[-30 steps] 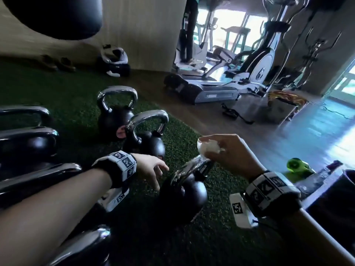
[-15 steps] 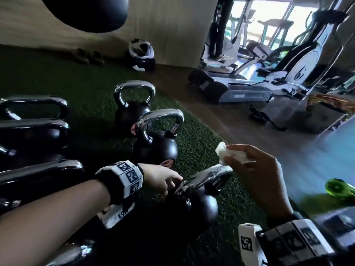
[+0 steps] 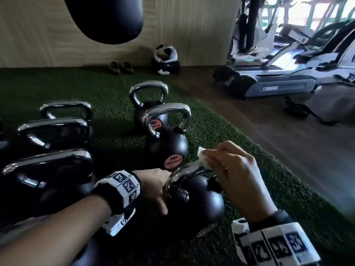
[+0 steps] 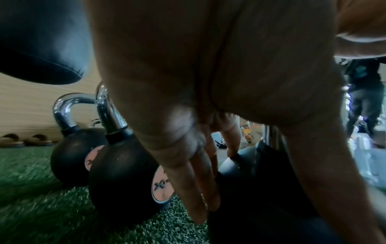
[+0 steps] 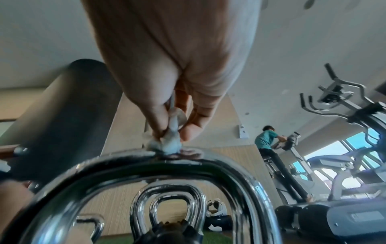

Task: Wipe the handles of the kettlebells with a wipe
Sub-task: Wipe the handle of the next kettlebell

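Green turf mat [image 3: 107,89] on the floor carries everything; wood floor and treadmill [image 3: 269,87] off its right edge, punch bag [image 3: 107,18] hanging over the far side. Kettlebells sit in two groups: a row of big ones [image 3: 53,169] along the mat's left edge, two smaller ones [image 3: 165,146] toward the far right edge. The one we're working on, the near kettlebell [image 3: 196,200], sits close to the mat's near right edge, just in front of those two. Our left hand [image 3: 153,185] rests against its left side, fingers fairly straight and pointing down along the ball in the left wrist view, nothing gripped; it looks like bracing. Our right hand [image 3: 236,169] pinches the wipe [image 3: 203,160] between thumb and fingertips [image 5: 188,130], bunched small, pressed on top of the chrome handle [image 5: 146,161]. So the wipe is on the top bar, roughly mid-span. Judgement: this is the start of this handle's wipe. To do it well we'd flatten the wipe so more of it wraps the bar, run it along the top, then down both legs and the underside. Keep the left hand steady so the bell doesn't rock. Other handles probably remain; we can't tell which are done.
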`<state>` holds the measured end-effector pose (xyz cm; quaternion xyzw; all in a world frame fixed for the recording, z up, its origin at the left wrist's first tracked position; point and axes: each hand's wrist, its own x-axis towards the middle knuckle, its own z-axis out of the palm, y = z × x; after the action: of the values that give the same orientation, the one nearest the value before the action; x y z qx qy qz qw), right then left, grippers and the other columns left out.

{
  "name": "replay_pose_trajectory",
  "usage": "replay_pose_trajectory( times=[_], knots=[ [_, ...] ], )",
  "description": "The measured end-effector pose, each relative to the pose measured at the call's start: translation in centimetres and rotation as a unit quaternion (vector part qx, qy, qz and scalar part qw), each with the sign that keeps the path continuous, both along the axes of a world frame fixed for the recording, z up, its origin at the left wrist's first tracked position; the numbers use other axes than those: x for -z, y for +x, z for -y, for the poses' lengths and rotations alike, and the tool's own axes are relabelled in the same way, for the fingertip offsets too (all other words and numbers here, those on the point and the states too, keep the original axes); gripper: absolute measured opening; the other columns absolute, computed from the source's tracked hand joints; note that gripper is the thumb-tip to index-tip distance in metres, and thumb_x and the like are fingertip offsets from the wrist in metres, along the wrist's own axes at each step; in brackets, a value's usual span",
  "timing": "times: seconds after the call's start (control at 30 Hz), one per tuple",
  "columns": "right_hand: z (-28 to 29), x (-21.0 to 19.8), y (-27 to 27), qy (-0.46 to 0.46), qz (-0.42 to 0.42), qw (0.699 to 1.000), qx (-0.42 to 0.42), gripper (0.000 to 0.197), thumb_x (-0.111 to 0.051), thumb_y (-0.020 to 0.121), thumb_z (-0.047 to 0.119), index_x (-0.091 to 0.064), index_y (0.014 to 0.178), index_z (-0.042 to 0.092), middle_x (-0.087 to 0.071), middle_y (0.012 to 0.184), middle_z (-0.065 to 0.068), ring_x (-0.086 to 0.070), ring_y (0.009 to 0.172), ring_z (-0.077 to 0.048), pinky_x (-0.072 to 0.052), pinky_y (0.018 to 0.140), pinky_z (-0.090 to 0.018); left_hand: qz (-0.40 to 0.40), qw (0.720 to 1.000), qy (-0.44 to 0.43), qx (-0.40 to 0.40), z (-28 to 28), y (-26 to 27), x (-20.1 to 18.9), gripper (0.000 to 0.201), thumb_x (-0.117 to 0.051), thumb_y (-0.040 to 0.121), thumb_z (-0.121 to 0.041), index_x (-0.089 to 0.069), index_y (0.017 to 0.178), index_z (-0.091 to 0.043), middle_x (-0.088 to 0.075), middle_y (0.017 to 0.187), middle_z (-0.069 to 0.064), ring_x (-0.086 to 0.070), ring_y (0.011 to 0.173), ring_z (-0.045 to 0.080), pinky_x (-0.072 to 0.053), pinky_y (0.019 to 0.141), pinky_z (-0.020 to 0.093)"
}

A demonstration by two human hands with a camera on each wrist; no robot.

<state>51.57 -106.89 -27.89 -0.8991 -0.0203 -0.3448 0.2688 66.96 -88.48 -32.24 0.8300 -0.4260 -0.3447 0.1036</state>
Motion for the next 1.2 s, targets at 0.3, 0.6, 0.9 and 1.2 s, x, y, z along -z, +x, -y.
replay_pose_trajectory(
  times=[0.3, 0.6, 0.9, 1.2],
  knots=[
    [2.5, 1.4, -0.4, -0.014, 0.005, 0.998, 0.054, 0.02, -0.069, 0.093, 0.003, -0.08, 0.105, 0.014, -0.067, 0.098, 0.001, -0.064, 0.083, -0.022, -0.052, 0.073, -0.029, 0.012, 0.974, -0.144, -0.176, -0.3, -5.6, 2.8, 0.086, -0.091, 0.061, -0.06, -0.059, 0.137, -0.037, -0.059, 0.127, -0.026, -0.049, 0.116, -0.009, -0.033, 0.088, -0.002],
    [4.8, 2.6, -0.2, 0.117, -0.013, 0.989, 0.093, 0.026, -0.067, 0.09, -0.004, -0.08, 0.105, 0.013, -0.068, 0.094, 0.008, -0.065, 0.083, -0.003, -0.04, 0.071, 0.001, 0.002, 0.939, -0.221, -0.265, -0.3, -7.1, 5.2, 0.078, -0.092, 0.055, -0.062, -0.068, 0.126, -0.039, -0.064, 0.103, -0.031, -0.057, 0.097, -0.02, -0.034, 0.079, -0.008],
    [5.8, 6.2, -0.3, 0.406, -0.044, 0.908, 0.098, 0.03, -0.067, 0.094, 0.003, -0.078, 0.097, 0.031, -0.078, 0.089, -0.001, -0.063, 0.073, -0.014, -0.05, 0.067, -0.03, -0.023, 0.927, -0.246, -0.282, -0.4, -8.4, 5.5, 0.056, -0.091, 0.063, -0.055, -0.054, 0.1, -0.076, -0.057, 0.092, -0.056, -0.051, 0.092, -0.032, -0.034, 0.081, -0.004],
    [5.3, 10.5, -0.6, 0.687, -0.09, 0.721, 0.015, 0.025, -0.061, 0.093, -0.006, -0.071, 0.116, -0.001, -0.078, 0.099, -0.015, -0.072, 0.081, -0.015, -0.06, 0.068, -0.021, 0.001, 0.908, -0.257, -0.33, -0.3, -9.3, 5.5, 0.057, -0.088, 0.045, -0.073, -0.059, 0.094, -0.068, -0.067, 0.103, -0.032, -0.058, 0.102, -0.019, -0.042, 0.089, 0.002]
  ],
)
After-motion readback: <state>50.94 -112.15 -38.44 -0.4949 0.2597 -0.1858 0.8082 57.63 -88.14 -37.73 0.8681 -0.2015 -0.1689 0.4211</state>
